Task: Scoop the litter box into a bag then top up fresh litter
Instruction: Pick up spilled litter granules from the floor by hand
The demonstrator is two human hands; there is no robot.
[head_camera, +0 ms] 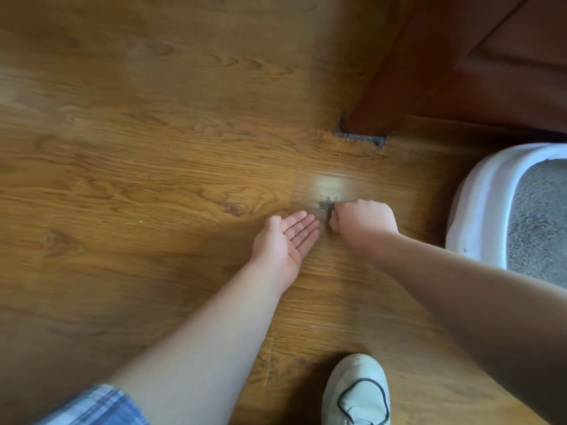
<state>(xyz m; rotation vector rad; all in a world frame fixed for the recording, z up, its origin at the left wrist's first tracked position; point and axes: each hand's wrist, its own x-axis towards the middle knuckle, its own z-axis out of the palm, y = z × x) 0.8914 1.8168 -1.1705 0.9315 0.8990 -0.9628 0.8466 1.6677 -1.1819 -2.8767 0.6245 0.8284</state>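
A small heap of spilled grey litter [326, 204] lies on the wooden floor [153, 148]. My right hand [363, 217] sits just to the right of it with fingers curled down against the floor; whether it holds any grains is hidden. My left hand [290, 239] lies palm up and flat on the floor, fingertips close to the heap, with nothing visible in the palm. The white litter box [472, 204] with grey litter [540, 222] inside stands at the right edge, partly cut off.
A dark red-brown wooden door frame [395, 87] and door [506, 56] stand at the back right, with a gritty gap at the frame's foot [362, 138]. My pale sneaker [357, 391] is planted on the floor below my hands. Bare floor stretches to the left.
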